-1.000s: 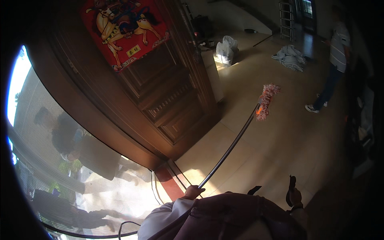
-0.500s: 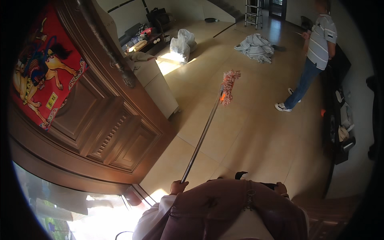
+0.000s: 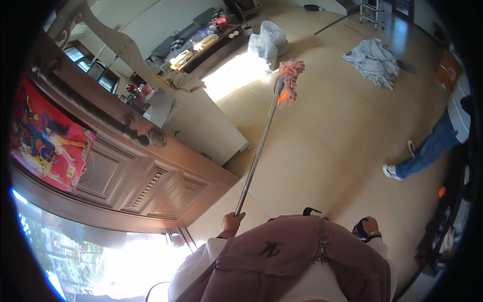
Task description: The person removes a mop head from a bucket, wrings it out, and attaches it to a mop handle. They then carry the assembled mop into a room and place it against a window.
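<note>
My left hand [image 3: 231, 225] is closed around the lower end of a metal mop pole [image 3: 260, 148]. The pole slants away from me to a fluffy pink-and-white mop head [image 3: 293, 80] with orange parts. That head looks raised above the tiled floor, though its exact height is hard to judge. To the right of my maroon apron [image 3: 287, 251], my right hand [image 3: 371, 226] is closed, with a dark item [image 3: 359, 231] at its fingers. What kind of thing that is I cannot make out.
At left an open brown wooden door [image 3: 166, 194] bears a red picture. Beyond it stand a white cabinet [image 3: 206, 133] and a low table [image 3: 214, 48]. White plastic bags [image 3: 267, 43] and a grey cloth heap [image 3: 373, 63] lie on the floor. Another person in jeans [image 3: 427, 146] stands at right.
My view has swung left, so the door, bags and other person sit differently in it. My right hand and its dark item show more fully beside the apron. My left hand still grips the mop.
</note>
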`<state>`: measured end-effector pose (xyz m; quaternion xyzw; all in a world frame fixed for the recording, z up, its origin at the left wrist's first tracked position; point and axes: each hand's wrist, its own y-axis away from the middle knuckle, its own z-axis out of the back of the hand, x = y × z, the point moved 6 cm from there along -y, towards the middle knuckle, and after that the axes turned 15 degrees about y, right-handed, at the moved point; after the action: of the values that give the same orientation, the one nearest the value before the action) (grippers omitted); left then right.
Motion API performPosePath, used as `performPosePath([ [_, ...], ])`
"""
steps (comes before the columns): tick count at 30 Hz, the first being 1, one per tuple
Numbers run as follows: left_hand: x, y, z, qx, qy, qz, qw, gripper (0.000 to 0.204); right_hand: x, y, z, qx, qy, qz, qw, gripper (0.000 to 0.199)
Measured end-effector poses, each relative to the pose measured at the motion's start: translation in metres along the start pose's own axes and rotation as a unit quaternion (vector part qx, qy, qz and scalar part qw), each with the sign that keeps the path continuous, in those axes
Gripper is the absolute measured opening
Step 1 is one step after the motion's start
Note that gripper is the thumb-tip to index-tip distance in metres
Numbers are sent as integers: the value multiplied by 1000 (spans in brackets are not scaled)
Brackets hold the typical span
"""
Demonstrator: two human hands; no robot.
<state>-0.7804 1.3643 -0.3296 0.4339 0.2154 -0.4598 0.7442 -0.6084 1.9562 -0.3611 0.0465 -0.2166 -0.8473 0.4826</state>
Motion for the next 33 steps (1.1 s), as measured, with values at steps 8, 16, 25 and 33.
performPosePath([
  [8, -46, -80, -34, -61, 16, 125, 990, 48, 209, -278, 151, -74, 116, 189, 972, 29],
  [16, -91, -257, -74, -47, 173, 139, 974, 48, 286, -459, 190, 10, 126, 149, 981, 32],
  [25, -230, -393, -61, -93, 236, 168, 953, 44, 423, -660, 269, 141, -443, 118, 877, 27],
  [33, -289, -510, -54, -160, 306, 217, 913, 52, 762, -814, 360, 297, -310, 401, 809, 21],
])
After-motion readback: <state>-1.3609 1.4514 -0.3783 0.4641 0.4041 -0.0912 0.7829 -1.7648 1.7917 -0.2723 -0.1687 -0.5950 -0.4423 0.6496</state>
